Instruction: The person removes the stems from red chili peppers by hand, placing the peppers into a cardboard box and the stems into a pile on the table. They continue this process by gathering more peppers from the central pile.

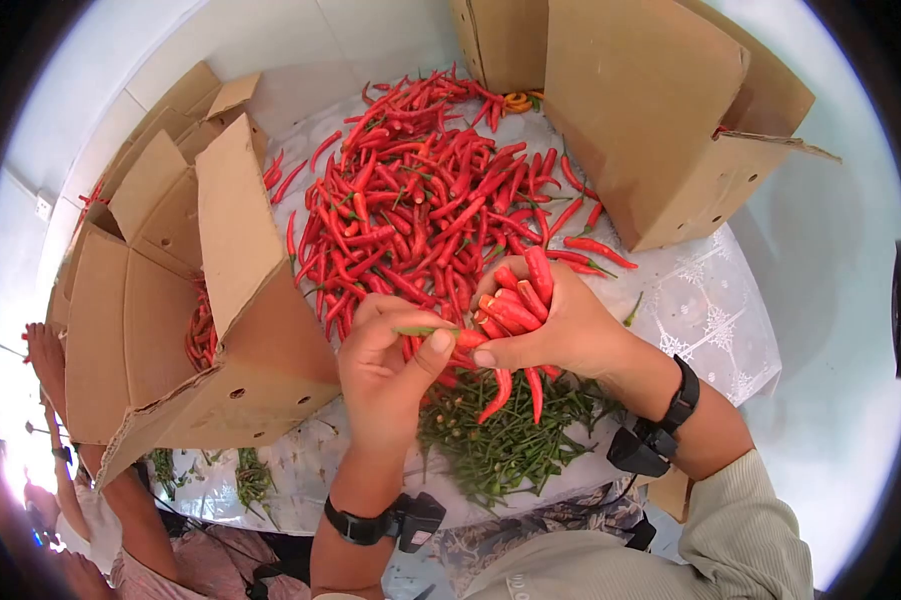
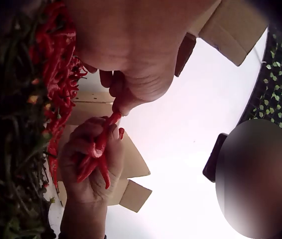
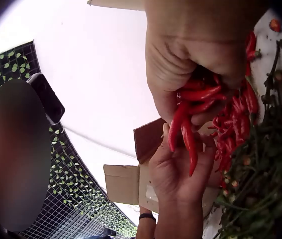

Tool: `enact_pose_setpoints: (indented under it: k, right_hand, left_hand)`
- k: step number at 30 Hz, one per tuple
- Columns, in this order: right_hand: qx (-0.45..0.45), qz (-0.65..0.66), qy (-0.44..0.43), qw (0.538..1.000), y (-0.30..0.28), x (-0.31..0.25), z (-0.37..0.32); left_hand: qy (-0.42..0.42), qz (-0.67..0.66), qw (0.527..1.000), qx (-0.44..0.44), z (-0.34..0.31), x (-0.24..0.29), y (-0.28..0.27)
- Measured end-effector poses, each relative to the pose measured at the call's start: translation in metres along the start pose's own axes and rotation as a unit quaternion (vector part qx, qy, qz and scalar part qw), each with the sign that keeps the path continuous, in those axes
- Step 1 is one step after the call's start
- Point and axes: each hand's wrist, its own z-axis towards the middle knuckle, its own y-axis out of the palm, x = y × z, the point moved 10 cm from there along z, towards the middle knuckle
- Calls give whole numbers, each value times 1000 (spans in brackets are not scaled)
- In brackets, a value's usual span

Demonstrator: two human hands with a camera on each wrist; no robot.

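Over the table's near side, my left hand pinches the green stem of a red chili pepper between thumb and fingers. My right hand grips a bunch of red chili peppers; several cut-looking ends face up and a few tips hang below the palm. In the right wrist view, the hanging chili tips dangle beneath the right hand. Both hands meet at the pinched chili. Below them spreads a heap of green chili stems, and beyond lies a large pile of red chilies.
A cardboard box with raised flaps stands at left, some red chilies inside. Another cardboard box stands at back right. A patterned white cloth covers the table. Another person's arm reaches beside the left box.
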Motion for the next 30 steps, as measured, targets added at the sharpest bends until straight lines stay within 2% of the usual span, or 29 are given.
enact_pose_setpoints:
  k: [3, 6, 9, 10, 11, 13, 14, 17, 19, 21, 22, 25, 26, 28, 30]
  right_hand:
    - [-16, -15, -21, 1000, 1, -5, 1]
    - [-32, 38, -16, 999, 4, -19, -5]
    - [71, -68, -108, 989, -16, -53, -20]
    - [85, -97, -136, 982, -15, -75, -32]
    - [117, -122, -177, 970, -16, -99, -50]
    - [177, -170, -262, 933, -19, -151, -90]
    - [215, -156, -293, 918, -30, -175, -115]
    - [331, -163, -426, 826, -63, -254, -178]
    - [408, -204, -466, 758, -91, -298, -198]
    - [422, -207, -463, 752, -118, -332, -181]
    - [417, -240, -435, 762, -141, -345, -166]
    - [407, -300, -379, 775, -201, -351, -110]
    - [386, -344, -251, 818, -204, -338, -84]
    - [352, -439, -94, 822, -204, -308, -51]
    - [347, -528, -76, 772, -204, -287, -29]
  left_hand:
    - [-110, -252, 961, -10, -1, -23, 9]
    - [-78, -240, 967, 45, -3, -21, -1]
    - [-8, -70, 991, 113, -4, -3, -20]
    - [41, 87, 992, 85, -2, 10, -14]
    - [32, 136, 990, 35, -4, 7, -1]
    - [21, 236, 970, -60, -6, -3, 23]
    - [32, 246, 967, -64, -7, -3, 27]
    - [47, 232, 971, -11, -5, 9, 17]
    - [36, 172, 984, 16, -3, 10, 7]
    - [25, 142, 989, 38, -1, 5, -2]
    - [17, 136, 990, 39, 0, 5, -3]
    - [29, 139, 988, 60, -1, 8, -6]
    - [29, 136, 988, 64, 0, 5, -9]
    - [26, 129, 989, 73, 0, -6, -15]
    - [25, 132, 988, 79, 3, -11, -17]
